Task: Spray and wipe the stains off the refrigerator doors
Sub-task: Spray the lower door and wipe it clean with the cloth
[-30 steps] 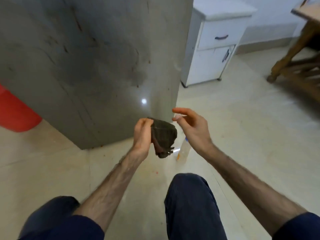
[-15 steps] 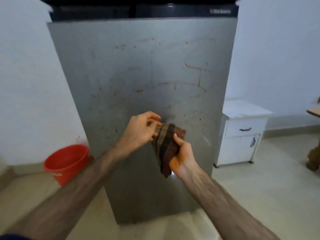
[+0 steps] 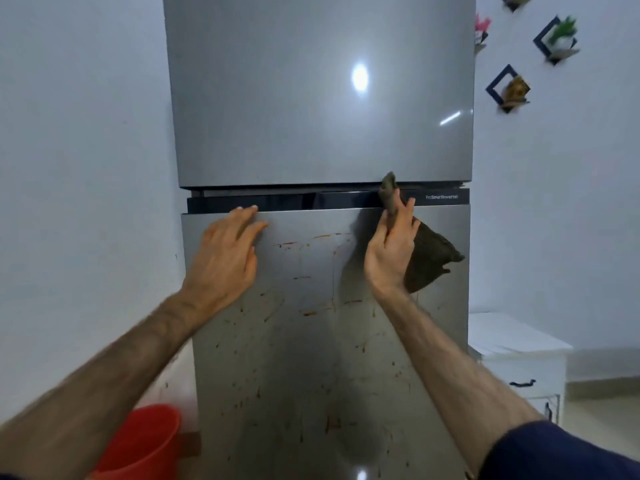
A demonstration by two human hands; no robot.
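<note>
— What fills the view?

— A tall grey refrigerator [image 3: 322, 237] standing against a pale wall [image 3: 79, 168]. Its upper door [image 3: 311, 98] is smooth and glossy, with a bright light reflected on it. The lower door [image 3: 329, 358] is marked with reddish-orange stains [image 3: 311, 311], streaks and specks scattered from near its top edge down toward the floor. A dark band [image 3: 294, 201] with small lettering at its right end runs between the two doors.

— And around it?

— A white cabinet [image 3: 519, 362] with dark handles sits just beside the refrigerator on the right. A red bucket [image 3: 142, 441] stands on the floor at the lower left, next to the refrigerator's corner. Three small diamond-shaped wall shelves [image 3: 507, 89] hang on the wall at upper right; what they carry is blurred.

— The hands?

— Well apart. The left hand [image 3: 227, 258] is spread open, empty, with its fingertips at the top edge of the lower door; I cannot tell if the palm presses the surface. The right hand [image 3: 391, 251] is clamped on a dark cloth [image 3: 429, 261].

— Where is the cloth exactly?

— In front of the upper right part of the lower door. One end pokes up above the fingers to the dark band; the bulk hangs out to the right of the palm.
</note>
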